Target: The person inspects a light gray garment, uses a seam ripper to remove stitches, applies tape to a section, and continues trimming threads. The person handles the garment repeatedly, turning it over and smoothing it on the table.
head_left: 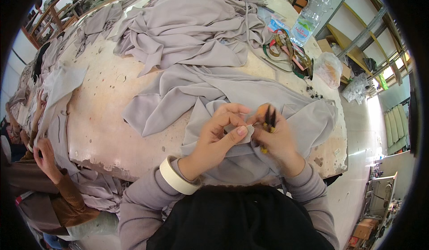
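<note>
My left hand (222, 130) pinches a small edge of pale grey cloth (247, 135) between thumb and fingers. Close beside it on the right, my right hand (280, 136) is closed around small thread snips (270, 117) with dark blades and yellow bits; motion blurs part of them. The fingertips of both hands nearly meet at the cloth edge. Under them, a large grey fabric piece (263, 89) lies in folds and hangs toward my lap. A cream roll of tape (179, 178) circles my left wrist like a bracelet.
A heap of grey fabric (187, 22) covers the far part of the worn table (100, 129). At far right stand a water bottle (311, 15) and a tangle of straps (290, 55). Other people's hands (46, 158) work cloth at left. Shelving (364, 31) rises beyond the right edge.
</note>
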A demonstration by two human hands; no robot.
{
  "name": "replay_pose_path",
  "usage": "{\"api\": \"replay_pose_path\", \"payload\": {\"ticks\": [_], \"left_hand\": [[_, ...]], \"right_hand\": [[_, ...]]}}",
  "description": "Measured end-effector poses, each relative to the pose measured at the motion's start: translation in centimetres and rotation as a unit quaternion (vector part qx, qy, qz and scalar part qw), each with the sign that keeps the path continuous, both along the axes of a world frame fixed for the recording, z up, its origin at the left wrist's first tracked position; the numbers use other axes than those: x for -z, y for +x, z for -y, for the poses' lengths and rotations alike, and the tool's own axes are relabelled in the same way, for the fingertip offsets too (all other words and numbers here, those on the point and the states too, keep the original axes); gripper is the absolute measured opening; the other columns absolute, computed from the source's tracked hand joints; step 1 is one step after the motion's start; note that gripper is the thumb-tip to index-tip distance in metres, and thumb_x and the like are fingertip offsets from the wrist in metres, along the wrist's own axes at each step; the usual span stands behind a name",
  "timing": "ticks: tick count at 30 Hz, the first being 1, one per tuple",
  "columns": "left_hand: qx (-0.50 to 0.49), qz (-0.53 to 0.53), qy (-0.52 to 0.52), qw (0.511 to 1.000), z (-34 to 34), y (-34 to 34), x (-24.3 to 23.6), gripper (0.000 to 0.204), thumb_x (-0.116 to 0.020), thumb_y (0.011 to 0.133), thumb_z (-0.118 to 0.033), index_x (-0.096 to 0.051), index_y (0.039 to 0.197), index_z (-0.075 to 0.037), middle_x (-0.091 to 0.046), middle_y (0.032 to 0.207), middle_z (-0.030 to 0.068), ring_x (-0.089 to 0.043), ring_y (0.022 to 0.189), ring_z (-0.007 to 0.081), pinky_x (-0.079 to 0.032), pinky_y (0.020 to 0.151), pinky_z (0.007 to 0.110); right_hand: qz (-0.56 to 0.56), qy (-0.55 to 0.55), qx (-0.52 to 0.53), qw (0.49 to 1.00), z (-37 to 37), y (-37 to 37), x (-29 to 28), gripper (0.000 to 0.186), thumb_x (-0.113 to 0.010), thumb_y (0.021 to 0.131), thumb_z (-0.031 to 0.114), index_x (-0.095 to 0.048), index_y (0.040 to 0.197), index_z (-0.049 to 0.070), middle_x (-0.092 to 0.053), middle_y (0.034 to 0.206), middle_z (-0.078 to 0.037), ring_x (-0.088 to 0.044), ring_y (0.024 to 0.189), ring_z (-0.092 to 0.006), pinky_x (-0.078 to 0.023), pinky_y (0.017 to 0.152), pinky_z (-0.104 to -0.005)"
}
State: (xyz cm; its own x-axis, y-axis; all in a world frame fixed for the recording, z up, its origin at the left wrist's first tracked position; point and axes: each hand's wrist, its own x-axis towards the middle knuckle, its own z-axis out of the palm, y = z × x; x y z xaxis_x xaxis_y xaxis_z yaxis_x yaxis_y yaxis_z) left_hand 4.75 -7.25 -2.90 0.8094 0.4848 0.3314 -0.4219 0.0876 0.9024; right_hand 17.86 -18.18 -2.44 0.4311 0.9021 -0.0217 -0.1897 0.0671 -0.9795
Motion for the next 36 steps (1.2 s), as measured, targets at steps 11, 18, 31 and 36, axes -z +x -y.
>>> {"api": "replay_pose_path", "payload": {"ticks": [11, 18, 31, 36], "left_hand": [[0.006, 0.002, -0.122, 0.992, -0.5, 0.1, 0.5, 0.01, -0.051, 0.092, -0.012, -0.049, 0.085, -0.005, -0.059, 0.107, 0.0107, -0.054, 0.09, 0.0097, -0.043, 0.082, 0.026], [0.102, 0.016, -0.216, 0.971, -0.4, 0.3, 1.0, 0.014, -0.049, 0.094, -0.017, -0.05, 0.088, -0.004, -0.058, 0.1, 0.0079, -0.053, 0.086, 0.0096, -0.044, 0.078, 0.023], [0.053, -0.101, -0.092, 0.989, -0.2, 0.3, 1.2, 0.017, -0.054, 0.092, -0.018, -0.055, 0.089, -0.002, -0.059, 0.08, -0.0001, -0.048, 0.072, 0.0037, -0.039, 0.066, 0.017], [0.089, -0.121, -0.09, 0.984, 0.1, 0.5, 1.1, 0.017, -0.053, 0.093, -0.017, -0.055, 0.089, -0.001, -0.059, 0.081, 0.0003, -0.049, 0.073, 0.0042, -0.04, 0.068, 0.019]], "right_hand": [[0.06, 0.002, 0.024, 0.998, -0.1, -0.2, -1.1, 0.022, -0.062, 0.087, 0.023, -0.05, 0.093, 0.005, -0.054, 0.076, -0.002, -0.051, 0.059, -0.0054, -0.041, 0.051, -0.0186], [-0.109, -0.089, -0.047, 0.989, -0.3, -1.2, 1.1, 0.024, -0.073, 0.077, 0.013, -0.05, 0.083, 0.007, -0.054, 0.073, 0.001, -0.049, 0.056, -0.0034, -0.035, 0.047, -0.017], [0.471, 0.023, 0.069, 0.879, 0.7, 0.2, -1.7, 0.015, -0.068, 0.078, 0.007, -0.06, 0.089, 0.003, -0.053, 0.074, -0.002, -0.039, 0.048, -0.0053, -0.032, 0.048, -0.0212], [-0.021, -0.001, -0.059, 0.998, 1.0, 1.3, -2.1, 0.023, -0.052, 0.092, 0.023, -0.051, 0.103, 0.004, -0.048, 0.078, -0.001, -0.036, 0.051, -0.006, -0.033, 0.05, -0.0216]]}}
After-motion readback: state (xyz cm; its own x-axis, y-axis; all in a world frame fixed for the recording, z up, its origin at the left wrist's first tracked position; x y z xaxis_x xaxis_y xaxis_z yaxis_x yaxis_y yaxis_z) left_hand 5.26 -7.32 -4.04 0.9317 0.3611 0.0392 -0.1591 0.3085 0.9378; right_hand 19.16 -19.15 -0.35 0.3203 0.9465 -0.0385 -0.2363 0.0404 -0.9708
